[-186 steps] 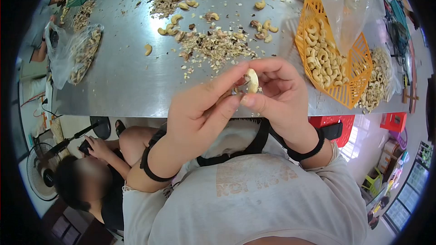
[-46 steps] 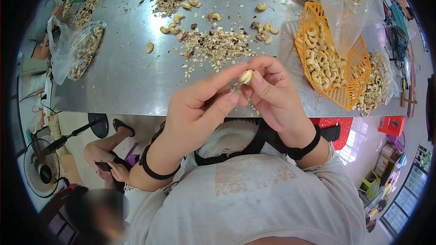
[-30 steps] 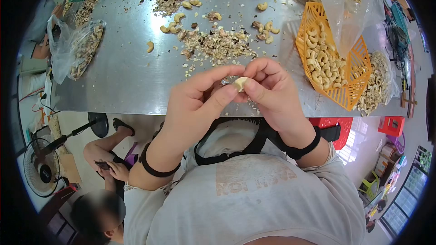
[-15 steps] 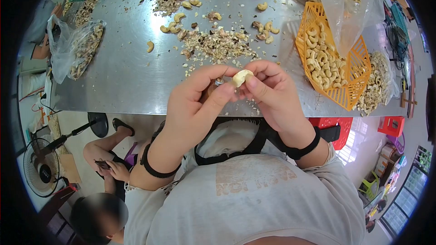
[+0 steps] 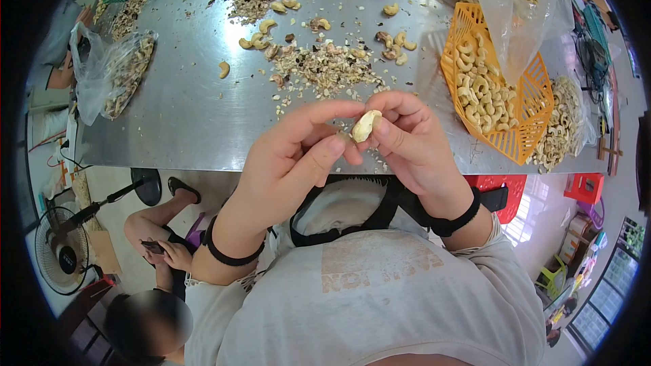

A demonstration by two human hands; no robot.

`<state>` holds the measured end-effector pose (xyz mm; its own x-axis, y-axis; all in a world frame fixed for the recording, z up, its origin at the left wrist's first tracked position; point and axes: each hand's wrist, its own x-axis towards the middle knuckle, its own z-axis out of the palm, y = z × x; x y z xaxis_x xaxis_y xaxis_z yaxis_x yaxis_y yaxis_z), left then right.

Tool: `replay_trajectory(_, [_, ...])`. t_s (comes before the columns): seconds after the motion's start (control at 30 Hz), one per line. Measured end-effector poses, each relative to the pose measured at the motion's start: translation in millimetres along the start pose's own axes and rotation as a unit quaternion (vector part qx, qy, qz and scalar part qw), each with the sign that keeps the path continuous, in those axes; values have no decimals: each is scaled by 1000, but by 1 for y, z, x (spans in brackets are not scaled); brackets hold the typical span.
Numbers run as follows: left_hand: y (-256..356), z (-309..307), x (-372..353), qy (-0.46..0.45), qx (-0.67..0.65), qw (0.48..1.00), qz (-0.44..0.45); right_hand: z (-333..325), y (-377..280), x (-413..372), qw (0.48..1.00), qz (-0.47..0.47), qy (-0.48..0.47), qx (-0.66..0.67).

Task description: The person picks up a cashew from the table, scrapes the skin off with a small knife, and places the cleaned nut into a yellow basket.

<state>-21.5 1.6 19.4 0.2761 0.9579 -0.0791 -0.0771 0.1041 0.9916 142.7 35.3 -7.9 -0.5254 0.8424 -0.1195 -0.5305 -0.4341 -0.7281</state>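
Observation:
A pale cashew nut (image 5: pixel 367 126) is pinched between the thumb and fingers of my right hand (image 5: pixel 415 141), above the near edge of the metal table (image 5: pixel 183 122). My left hand (image 5: pixel 296 152) is curled at the nut's left side, its fingertips at or very near it; whether they hold anything small is hidden. Beyond my hands lies a pile of nut crumbs (image 5: pixel 324 68), with loose cashews (image 5: pixel 255 42) around it. An orange basket (image 5: pixel 535 118) holding many cashews stands to the right of my right hand.
Plastic bags with nuts (image 5: pixel 129 74) lie at the left and far right. More cashew pieces (image 5: pixel 563 118) lie right of the basket. A seated person (image 5: pixel 178 257) is at the lower left near a fan (image 5: pixel 66 251). Another person's hands show at the upper left.
The nut has turned more upright in my right fingers. My left thumb and fingers have moved slightly left and apart from it.

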Motion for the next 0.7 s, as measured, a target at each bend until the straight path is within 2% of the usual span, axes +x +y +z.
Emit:
replay_trajectory(0.1, [-1,-1,0,12,-8,1000,-14,1,0,-1,1000,-3,3,4])
replay_trajectory(0.27, [-1,-3,2,20,-45,998,-29,7,-5,-3,988,-79,25,-127])
replay_trajectory(0.3, [-1,-1,3,32,-63,996,-58,7,-4,-3,988,-79,25,-127])
replay_trajectory(0.37, [-2,-2,4,44,-80,992,-87,5,-1,-3,962,-167,11,-214])
replay_trajectory(0.4, [-2,-4,5,28,-147,981,-119,5,-1,-2,962,-167,11,-214])
replay_trajectory(0.43, [-3,-6,6,12,-213,965,-151,3,-3,-2,940,-197,-8,-279])
replay_trajectory(0.47, [-3,-5,6,12,-214,965,-151,2,-3,-2,912,-225,-27,-342])
replay_trajectory(0.53, [-3,-4,7,28,-245,958,-146,4,-1,-2,922,-210,-16,-326])
replay_trajectory(0.6, [-2,-4,7,44,-221,965,-133,5,-1,-4,930,-196,-4,-309])
replay_trajectory(0.67, [-1,-3,6,61,-197,971,-120,8,-4,-6,974,-98,16,-205])
replay_trajectory(0.7, [0,-3,6,61,-175,976,-118,8,-3,-5,974,-98,16,-204])
